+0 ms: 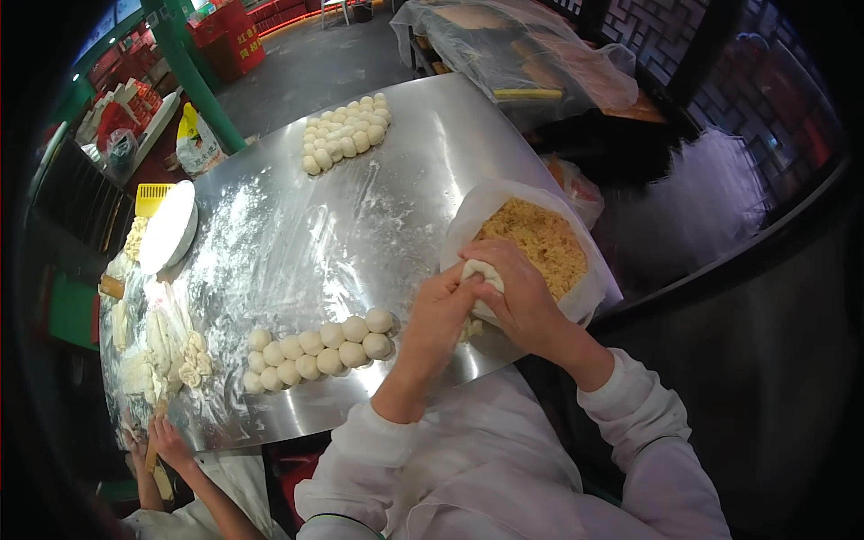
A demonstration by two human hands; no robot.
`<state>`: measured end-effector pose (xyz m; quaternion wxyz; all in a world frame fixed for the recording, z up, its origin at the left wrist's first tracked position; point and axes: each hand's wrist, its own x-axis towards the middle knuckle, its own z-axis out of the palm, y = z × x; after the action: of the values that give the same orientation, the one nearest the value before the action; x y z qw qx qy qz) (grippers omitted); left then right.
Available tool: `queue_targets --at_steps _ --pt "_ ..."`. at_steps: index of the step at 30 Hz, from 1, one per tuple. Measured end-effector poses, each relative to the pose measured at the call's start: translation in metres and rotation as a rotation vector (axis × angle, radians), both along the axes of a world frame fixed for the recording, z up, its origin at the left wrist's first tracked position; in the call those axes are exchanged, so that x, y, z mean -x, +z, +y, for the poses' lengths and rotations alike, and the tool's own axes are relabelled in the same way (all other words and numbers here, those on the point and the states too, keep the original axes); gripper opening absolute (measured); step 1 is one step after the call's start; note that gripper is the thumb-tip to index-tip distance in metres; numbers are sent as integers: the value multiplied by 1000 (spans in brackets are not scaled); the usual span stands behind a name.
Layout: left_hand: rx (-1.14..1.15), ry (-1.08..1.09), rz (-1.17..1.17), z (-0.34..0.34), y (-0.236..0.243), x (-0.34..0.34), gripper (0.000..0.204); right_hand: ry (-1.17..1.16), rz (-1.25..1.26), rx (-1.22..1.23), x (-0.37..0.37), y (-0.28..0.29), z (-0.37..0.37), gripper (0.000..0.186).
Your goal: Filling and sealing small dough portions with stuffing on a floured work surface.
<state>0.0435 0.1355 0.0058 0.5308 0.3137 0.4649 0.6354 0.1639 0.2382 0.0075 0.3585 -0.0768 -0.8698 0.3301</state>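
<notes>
Between my two hands is a piece of white dough [484, 273], pinched at its rim. My left hand [434, 317] is closed on its left side, with thumb and fingers at the edge. Around the other side curls my right hand [529, 301], its fingers over the top and its thumb against the dough. Both hands are over the near edge of a white-lined container [463, 216] of crumbly golden filling [544, 236]. Left of my left hand, rows of round dough balls [310, 343] sit on the table. What is inside the held dough cannot be seen.
A floured steel table [423, 162] carries another group of dough balls [346, 135] at its far end. At left are a white basin [169, 229], a yellow basket [153, 198] and dough strips [162, 337]. A co-worker's hands [166, 441] work at the lower left.
</notes>
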Motion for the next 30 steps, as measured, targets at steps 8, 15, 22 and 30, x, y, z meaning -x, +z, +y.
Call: queue_targets --at_steps 8,15,22,30 --pt "127 72 -149 -21 -11 11 24 -19 67 -301 17 -10 0 17" --pt "-64 119 -527 -45 -8 25 39 72 19 -273 40 6 -21 21" --pt "-25 42 -496 -61 -2 17 44 121 -272 -278 42 -1 -15 27" --pt "177 -89 -192 -98 -5 59 57 218 -274 19 55 14 -39 24"
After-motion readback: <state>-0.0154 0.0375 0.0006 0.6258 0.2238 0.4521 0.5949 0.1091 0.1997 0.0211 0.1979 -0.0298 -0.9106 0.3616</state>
